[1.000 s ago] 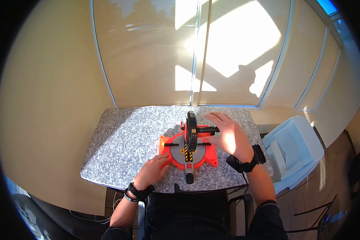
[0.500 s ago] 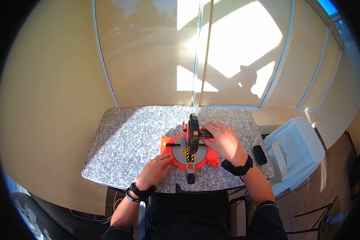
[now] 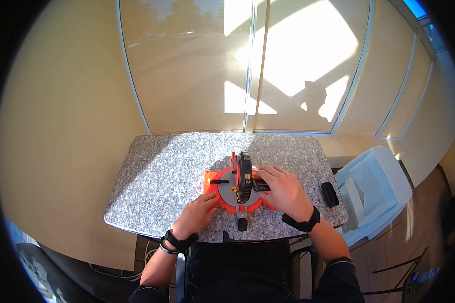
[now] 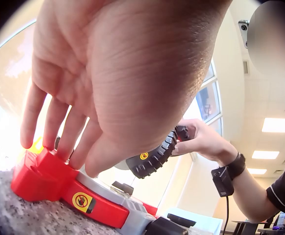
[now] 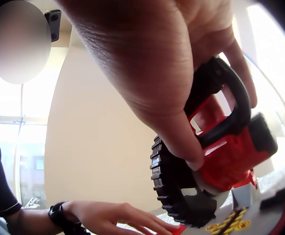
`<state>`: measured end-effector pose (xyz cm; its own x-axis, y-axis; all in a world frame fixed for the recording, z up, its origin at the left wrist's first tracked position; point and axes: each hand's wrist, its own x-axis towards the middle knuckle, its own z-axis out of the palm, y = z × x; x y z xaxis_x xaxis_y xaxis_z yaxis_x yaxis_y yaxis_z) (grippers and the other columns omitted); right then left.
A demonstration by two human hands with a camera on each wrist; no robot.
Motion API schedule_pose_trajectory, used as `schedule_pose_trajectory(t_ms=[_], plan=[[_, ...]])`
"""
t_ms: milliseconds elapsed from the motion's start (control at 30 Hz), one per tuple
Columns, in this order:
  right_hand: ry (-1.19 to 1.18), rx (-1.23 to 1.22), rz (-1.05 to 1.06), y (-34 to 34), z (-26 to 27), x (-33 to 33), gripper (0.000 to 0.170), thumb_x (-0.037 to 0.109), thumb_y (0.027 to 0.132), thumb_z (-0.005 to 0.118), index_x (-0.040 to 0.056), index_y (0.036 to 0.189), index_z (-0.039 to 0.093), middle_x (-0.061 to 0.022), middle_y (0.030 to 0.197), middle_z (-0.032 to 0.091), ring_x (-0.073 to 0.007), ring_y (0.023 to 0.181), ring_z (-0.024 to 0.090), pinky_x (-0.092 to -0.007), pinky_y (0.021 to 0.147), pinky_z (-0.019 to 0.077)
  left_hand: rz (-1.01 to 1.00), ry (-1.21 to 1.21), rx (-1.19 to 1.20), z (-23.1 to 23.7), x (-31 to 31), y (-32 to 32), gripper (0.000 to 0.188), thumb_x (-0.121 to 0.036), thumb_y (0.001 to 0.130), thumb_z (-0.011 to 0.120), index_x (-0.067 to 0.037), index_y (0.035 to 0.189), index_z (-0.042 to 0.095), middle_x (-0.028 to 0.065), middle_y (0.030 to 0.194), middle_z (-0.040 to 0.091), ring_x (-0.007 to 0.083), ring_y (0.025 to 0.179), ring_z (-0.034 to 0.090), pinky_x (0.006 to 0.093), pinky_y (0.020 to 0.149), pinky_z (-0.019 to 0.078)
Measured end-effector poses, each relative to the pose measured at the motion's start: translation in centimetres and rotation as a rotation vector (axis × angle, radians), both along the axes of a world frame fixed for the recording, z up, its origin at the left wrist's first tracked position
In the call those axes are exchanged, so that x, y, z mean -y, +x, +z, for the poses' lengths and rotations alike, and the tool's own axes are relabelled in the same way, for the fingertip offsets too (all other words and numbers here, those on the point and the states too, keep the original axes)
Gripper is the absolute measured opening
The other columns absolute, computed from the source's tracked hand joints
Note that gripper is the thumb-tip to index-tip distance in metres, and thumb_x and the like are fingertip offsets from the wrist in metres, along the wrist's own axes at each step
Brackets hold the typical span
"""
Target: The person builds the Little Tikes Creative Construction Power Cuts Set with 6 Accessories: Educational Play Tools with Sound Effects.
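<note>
A red toy miter saw (image 3: 230,205) with a grey round turntable stands on the speckled table. My right hand (image 3: 284,194) grips the black loop handle (image 5: 240,105) of the saw head, thumb on the near side and fingers round the other. Below it, the black ribbed blade guard (image 5: 179,196) hangs low over the yellow-and-black striped slot (image 5: 229,223). My left hand (image 3: 196,213) lies with straight fingers on the left end of the red base, as the left wrist view shows, and a hand warning sticker (image 4: 82,201) sits beside the fingertips.
A black case-like object (image 3: 329,194) lies near the right edge of the granite-patterned table (image 3: 151,177). Past that edge stands a bin-like container with a light blue cover (image 3: 376,177). A wall with blinds (image 3: 187,76) closes off the far side.
My right hand has come down from beside the handle and taken hold of it. The saw head has tilted lower towards me. The left hand has stayed on the base.
</note>
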<state>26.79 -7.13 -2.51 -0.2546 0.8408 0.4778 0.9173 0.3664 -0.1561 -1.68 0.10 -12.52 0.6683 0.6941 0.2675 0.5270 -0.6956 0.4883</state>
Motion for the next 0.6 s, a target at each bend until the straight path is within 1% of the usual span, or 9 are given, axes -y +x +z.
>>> schedule_pose_trajectory(t_ms=[67,167,400,467,600], plan=[[0.028,0.005,0.024,-0.1,-0.6,0.4,0.046,0.018,0.071,0.086,0.0064,0.11,0.064,-0.0067,0.115,0.066,-0.0291,0.11,0.066,-0.0428,0.087,0.0579,0.01,0.0,-0.014,0.0,0.0,0.1,0.035,-0.017,0.097,0.064,-0.005,0.13,0.067,0.0179,0.14,0.063,0.0373,0.123,0.064,0.0463,0.102,0.0542],[0.029,0.043,0.026,-0.3,-1.4,0.9,0.049,0.019,0.069,0.086,0.0057,0.11,0.063,-0.0072,0.115,0.065,-0.0288,0.11,0.066,-0.0419,0.086,0.0575,0.01,-0.004,-0.021,0.0,0.1,0.1,0.035,-0.018,0.098,0.064,-0.006,0.13,0.067,0.0176,0.14,0.063,0.0371,0.124,0.063,0.0465,0.102,0.054],[0.006,0.021,0.037,-0.7,-2.4,1.9,0.05,0.02,0.069,0.086,0.0046,0.111,0.063,-0.0088,0.117,0.064,-0.0294,0.114,0.064,-0.043,0.087,0.0562,0.013,-0.002,-0.042,0.0,0.0,0.1,0.035,-0.019,0.098,0.064,-0.006,0.131,0.067,0.017,0.142,0.062,0.0363,0.126,0.062,0.0463,0.103,0.0534],[-0.01,0.018,0.024,-0.7,-2.8,2.0,0.056,0.021,0.071,0.087,0.0034,0.119,0.064,-0.0095,0.125,0.063,-0.0312,0.116,0.064,-0.0434,0.093,0.0562,0.017,-0.002,-0.053,-0.2,0.0,0.1,0.035,-0.019,0.098,0.064,-0.006,0.131,0.067,0.0168,0.142,0.062,0.0363,0.127,0.062,0.0463,0.104,0.0533],[-0.004,0.024,0.016,-0.8,-3.2,2.2,0.056,0.022,0.072,0.087,0.0033,0.12,0.064,-0.0096,0.126,0.062,-0.0315,0.118,0.063,-0.044,0.095,0.0551,0.012,0.004,-0.055,-0.2,0.0,0.1,0.035,-0.019,0.098,0.064,-0.005,0.13,0.067,0.0169,0.142,0.062,0.0365,0.127,0.062,0.0462,0.103,0.0534]])
